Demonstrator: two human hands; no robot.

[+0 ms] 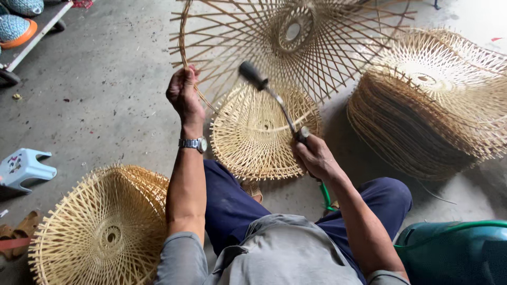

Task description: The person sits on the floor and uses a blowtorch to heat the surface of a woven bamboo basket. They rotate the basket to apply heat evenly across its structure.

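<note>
At the top centre of the frame you hold up a large bamboo frame (296, 37), an open round lattice of thin strips fanning out from a small woven ring. Your left hand (183, 95) grips its rim at the left edge, fingers curled fully closed around the strip, a wristwatch (193, 143) just below. Your right hand (316, 157), lower and right of centre, is closed tight on the thin end of a tool (272, 97) whose dark thick end points up toward the lattice, close to its lower strips; whether it touches them you cannot tell. Judging from how things lie, the work looks well under way: a tall stack of woven frames (428, 105) stands at the right, another pile (103, 227) at the lower left, and one single frame (261, 134) lies on the concrete floor (105, 79) between your knees. The raised frame looks sparser than those, so it seems unfinished. A small pale plastic stool (24, 168) sits at the left edge, a green container (454, 253) at the lower right.
</note>
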